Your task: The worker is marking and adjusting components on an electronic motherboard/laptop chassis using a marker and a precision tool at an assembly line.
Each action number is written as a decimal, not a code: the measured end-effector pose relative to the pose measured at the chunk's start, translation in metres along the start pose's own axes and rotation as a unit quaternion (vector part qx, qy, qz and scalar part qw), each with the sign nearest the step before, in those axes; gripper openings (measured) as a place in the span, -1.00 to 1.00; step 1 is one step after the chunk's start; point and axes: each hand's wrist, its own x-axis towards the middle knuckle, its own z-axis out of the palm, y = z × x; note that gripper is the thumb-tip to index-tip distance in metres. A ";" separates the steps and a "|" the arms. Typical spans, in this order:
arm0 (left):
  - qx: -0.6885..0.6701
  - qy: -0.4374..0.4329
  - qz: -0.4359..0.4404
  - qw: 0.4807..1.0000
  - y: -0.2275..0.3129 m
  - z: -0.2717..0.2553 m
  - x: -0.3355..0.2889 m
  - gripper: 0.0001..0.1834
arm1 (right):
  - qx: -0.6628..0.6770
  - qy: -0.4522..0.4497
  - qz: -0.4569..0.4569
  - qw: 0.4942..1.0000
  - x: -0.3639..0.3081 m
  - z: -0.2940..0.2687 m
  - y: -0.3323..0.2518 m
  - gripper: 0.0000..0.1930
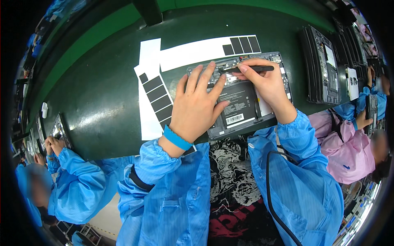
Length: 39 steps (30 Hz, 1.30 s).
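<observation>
We judge the opened laptop (232,79) that lies flat on the surface (102,94), just in front of the wearer's body, to be fairly light but stiff along its frame, with delicate parts inside. The dark battery (240,100) fills much of its near half and probably carries a good share of the weight, so we would lift by the outer rim with both hands and keep pressure off the bare boards. The left hand (191,104) has its fingers spread apart over the laptop's far left part, seemingly resting there as a light brace; the right hand (269,84) has its fingers clamped on a slim black tool (266,68), likely tweezers, whose tip we cannot make out clearly. The green surface looks smooth and a little shiny, so the laptop might slide if pushed. White sheets (188,55) with black stickers (156,93) lie beside and beyond the laptop, and a row of more laptops (322,65) stands to the right. Around us is a busy workroom, with one co-worker in a blue sleeve (82,176) at left and another in pink (340,147) at right.
</observation>
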 end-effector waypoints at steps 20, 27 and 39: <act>-0.015 -0.005 -0.009 1.000 0.000 0.004 -0.004 -0.43 | -0.002 -0.030 -0.010 0.999 -0.001 0.001 -0.007 -0.75; -0.017 -0.002 -0.021 1.000 -0.002 0.000 0.000 -0.38 | 0.024 -0.020 -0.002 1.000 0.002 -0.003 -0.004 -0.72; 0.033 0.021 -0.016 0.999 -0.004 0.007 -0.001 -0.31 | 0.073 0.013 -0.024 0.997 0.000 -0.012 0.006 -0.53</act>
